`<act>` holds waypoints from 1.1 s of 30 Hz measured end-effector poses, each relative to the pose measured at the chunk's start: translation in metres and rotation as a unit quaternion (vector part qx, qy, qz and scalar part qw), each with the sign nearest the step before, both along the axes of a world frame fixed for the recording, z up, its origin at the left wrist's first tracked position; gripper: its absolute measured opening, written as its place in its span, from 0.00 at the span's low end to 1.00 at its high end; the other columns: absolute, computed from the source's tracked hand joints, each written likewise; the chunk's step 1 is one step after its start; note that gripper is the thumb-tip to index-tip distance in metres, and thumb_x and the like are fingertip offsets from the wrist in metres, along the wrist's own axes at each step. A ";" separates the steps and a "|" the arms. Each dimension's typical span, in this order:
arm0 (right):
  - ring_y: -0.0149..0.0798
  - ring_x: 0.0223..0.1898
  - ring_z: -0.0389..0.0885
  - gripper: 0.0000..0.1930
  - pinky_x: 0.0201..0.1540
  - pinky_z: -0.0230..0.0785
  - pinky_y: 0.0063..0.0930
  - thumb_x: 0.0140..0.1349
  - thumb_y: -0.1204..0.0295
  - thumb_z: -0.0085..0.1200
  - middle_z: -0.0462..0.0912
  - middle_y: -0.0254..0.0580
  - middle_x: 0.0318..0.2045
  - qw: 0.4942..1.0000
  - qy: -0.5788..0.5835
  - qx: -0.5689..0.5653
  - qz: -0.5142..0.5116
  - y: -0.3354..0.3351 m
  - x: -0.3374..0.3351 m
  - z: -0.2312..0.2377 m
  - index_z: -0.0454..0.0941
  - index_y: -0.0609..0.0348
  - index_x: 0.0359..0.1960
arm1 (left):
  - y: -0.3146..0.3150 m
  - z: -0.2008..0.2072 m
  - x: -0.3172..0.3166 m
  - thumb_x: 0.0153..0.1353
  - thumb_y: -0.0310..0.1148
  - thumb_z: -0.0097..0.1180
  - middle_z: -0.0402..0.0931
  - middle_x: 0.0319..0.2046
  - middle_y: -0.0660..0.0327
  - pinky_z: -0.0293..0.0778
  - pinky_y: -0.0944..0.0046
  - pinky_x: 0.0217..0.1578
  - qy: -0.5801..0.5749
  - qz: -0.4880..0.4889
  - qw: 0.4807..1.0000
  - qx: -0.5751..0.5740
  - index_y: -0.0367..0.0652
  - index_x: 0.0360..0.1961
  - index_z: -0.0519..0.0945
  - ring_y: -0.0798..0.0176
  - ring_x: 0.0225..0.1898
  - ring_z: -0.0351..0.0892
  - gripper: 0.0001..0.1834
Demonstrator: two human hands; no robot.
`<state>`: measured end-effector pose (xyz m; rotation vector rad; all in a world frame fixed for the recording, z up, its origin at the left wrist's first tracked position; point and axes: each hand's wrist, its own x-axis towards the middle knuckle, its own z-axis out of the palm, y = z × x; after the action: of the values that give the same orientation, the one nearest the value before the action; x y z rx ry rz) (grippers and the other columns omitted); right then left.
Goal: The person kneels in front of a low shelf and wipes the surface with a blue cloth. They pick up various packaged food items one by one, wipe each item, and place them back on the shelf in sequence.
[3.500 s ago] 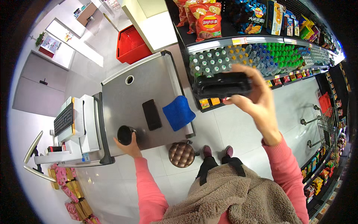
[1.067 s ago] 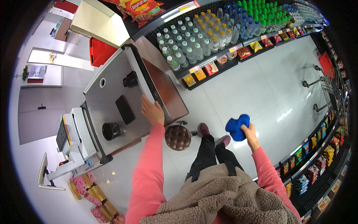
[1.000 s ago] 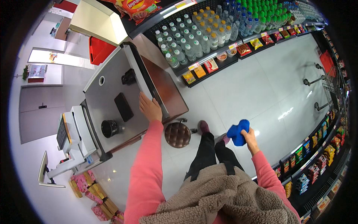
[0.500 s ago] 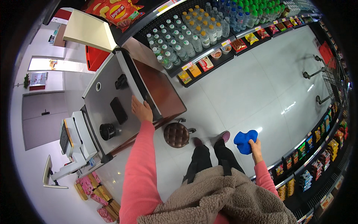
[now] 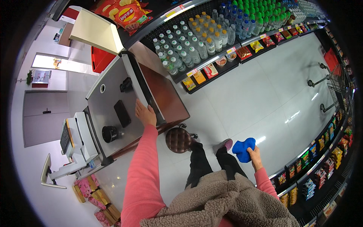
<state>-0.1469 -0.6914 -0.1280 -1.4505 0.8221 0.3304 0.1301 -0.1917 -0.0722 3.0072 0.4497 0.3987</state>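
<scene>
My left hand [image 5: 145,112] lies flat on the right edge of the grey counter [image 5: 101,109], fingers stretched out and nothing in them. Close beside it on the counter is a flat black rectangular object [image 5: 122,113]. Above that lies a small black object [image 5: 125,84], and below it a round black object [image 5: 109,134] whose kind I cannot make out. On the other side, my right hand [image 5: 255,156] grips a crumpled blue cloth [image 5: 244,149] by its right edge, holding it above the floor.
A round brown padded stool [image 5: 178,140] stands by my left leg. Shelves of bottles [image 5: 196,47] run along the far side, and snack shelves [image 5: 302,168] curve along the right. A white checkout machine [image 5: 81,142] adjoins the counter. A wire cart [image 5: 336,89] stands far right.
My right hand and the blue cloth have shifted slightly left and nearer to me. My left foot now overlaps the stool. The left hand stays on the counter edge.
</scene>
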 end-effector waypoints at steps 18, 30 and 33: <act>0.28 0.30 0.75 0.11 0.35 0.70 0.25 0.58 0.73 0.54 0.79 0.33 0.30 1.000 0.021 0.019 0.003 0.011 -0.009 0.002 0.78 0.66 0.41 | 0.002 -0.007 0.001 0.67 0.36 0.52 0.61 0.69 0.49 0.56 0.46 0.67 0.003 0.017 1.000 0.003 0.38 0.73 0.56 0.48 0.71 0.59 0.36; 0.26 0.28 0.74 0.10 0.33 0.69 0.23 0.58 0.74 0.54 0.79 0.31 0.28 1.000 0.003 -0.007 -0.024 -0.007 -0.026 -0.001 0.78 0.66 0.39 | 0.006 -0.008 0.002 0.66 0.36 0.54 0.62 0.69 0.49 0.58 0.45 0.66 -0.001 0.005 1.000 0.012 0.39 0.73 0.55 0.48 0.70 0.60 0.37; 0.26 0.28 0.74 0.09 0.33 0.69 0.23 0.58 0.74 0.54 0.78 0.31 0.28 0.999 0.008 -0.006 -0.032 -0.014 -0.031 0.001 0.78 0.66 0.38 | 0.008 -0.008 0.002 0.67 0.35 0.53 0.61 0.69 0.49 0.57 0.44 0.67 0.000 0.000 1.000 -0.003 0.39 0.73 0.55 0.48 0.70 0.60 0.37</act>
<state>-0.1776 -0.7051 -0.1265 -1.4306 0.8836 0.2893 0.1322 -0.1839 -0.0805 3.0016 0.4514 0.3975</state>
